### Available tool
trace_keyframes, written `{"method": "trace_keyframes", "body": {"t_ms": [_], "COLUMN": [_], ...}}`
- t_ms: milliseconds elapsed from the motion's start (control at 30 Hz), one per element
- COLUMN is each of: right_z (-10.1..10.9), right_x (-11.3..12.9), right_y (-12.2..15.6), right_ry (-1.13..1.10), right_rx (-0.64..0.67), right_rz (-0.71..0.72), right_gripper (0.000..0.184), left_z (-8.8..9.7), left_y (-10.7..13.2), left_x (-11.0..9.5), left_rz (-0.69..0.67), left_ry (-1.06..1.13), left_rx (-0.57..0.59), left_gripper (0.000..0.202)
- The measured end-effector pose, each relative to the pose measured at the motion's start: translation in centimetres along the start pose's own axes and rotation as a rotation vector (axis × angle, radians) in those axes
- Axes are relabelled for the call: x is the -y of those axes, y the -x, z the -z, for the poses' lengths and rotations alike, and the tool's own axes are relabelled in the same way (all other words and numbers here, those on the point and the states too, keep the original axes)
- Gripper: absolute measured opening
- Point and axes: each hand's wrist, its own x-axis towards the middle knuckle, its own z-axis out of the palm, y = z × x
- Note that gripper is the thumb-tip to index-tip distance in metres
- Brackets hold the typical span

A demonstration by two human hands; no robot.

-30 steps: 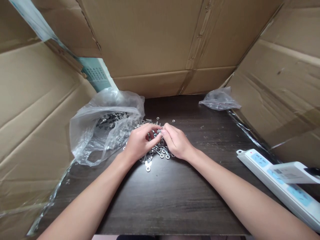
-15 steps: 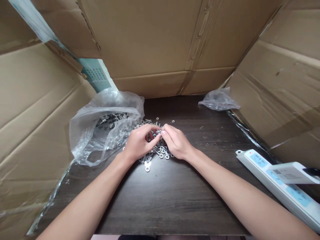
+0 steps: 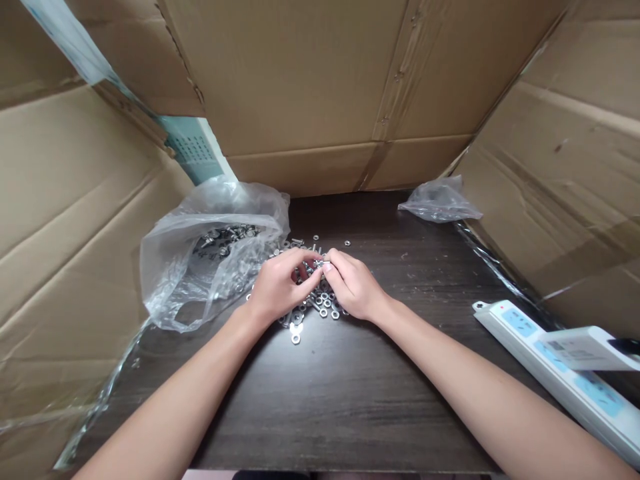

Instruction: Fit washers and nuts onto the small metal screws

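Note:
My left hand (image 3: 278,285) and my right hand (image 3: 354,285) meet fingertip to fingertip over a pile of small metal nuts, washers and bolts (image 3: 316,303) on a dark wooden table (image 3: 340,393). Both hands are curled in a pinch around a small metal piece between them; I cannot make out which piece each finger holds. A clear plastic bag (image 3: 200,267) with more metal bolts inside lies just left of my left hand, touching the pile.
Cardboard walls (image 3: 320,87) close in the table on the left, back and right. A second, smaller crumpled plastic bag (image 3: 439,200) lies at the back right. A white power strip (image 3: 555,363) lies at the right edge. A calendar sheet (image 3: 196,148) leans at the back left.

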Motion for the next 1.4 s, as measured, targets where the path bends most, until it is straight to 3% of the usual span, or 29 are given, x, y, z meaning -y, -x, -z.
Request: {"method": "trace_keyframes", "body": {"t_ms": [600,867,1100,1400], "right_z": [0.06,-0.21,0.00,-0.10], "right_x": [-0.18,-0.47,-0.23,-0.36], "right_y": [0.11,-0.10,-0.04,-0.09], "right_ry": [-0.114,-0.050,-0.091,-0.025], "right_rx": [-0.039,-0.080,-0.071,-0.088], "right_rz": [-0.022,-0.007,-0.030,-0.035], "right_gripper": [0.022,0.035,0.026,0.029], "left_z": [-0.13,-0.16,-0.17,-0.15], "left_y": [0.07,0.05,0.04,-0.03], "left_x": [0.09,-0.07,0.14,0.18], "left_rz": [-0.011,-0.023,0.009,0.013], "left_ry": [0.037,0.011,0.014,-0.006], "left_rx": [0.037,0.058,0.033,0.027], "left_gripper": [0.018,0.016,0.016,0.017]}}
